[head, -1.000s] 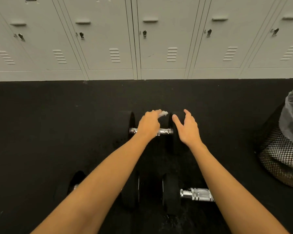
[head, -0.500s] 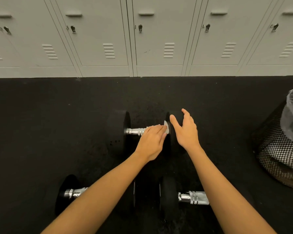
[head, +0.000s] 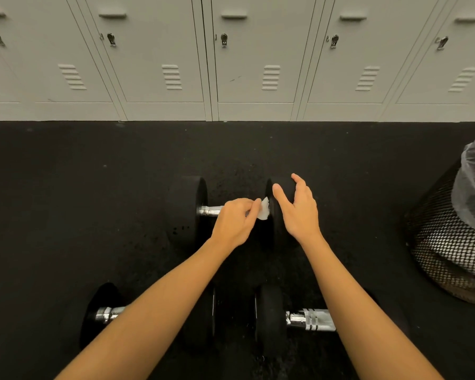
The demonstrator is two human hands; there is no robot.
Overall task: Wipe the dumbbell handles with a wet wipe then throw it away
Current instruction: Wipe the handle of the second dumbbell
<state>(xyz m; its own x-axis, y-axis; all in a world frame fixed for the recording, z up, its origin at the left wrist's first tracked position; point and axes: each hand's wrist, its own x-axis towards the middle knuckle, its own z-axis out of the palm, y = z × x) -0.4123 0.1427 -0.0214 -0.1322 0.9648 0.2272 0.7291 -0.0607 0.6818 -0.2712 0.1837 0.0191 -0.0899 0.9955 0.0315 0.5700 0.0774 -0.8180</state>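
White wet wipe [head: 263,213] pinched in left hand [head: 235,223], on dumbbell handle [head: 211,210].

Two bare forearms; left hand [head: 235,220], right hand [head: 299,212]: no sleeves, watch, rings or gloves visible.

A single head-worn wide-angle camera looks forward and steeply down from above the black floor [head: 66,204]. It faces a row of pale lockers [head: 159,58], which runs across the far edge of the frame and bows with the lens. Both forearms enter from the near edge, close to the lens. A mesh bin [head: 447,242] is cut off at the right edge. No second view exists.
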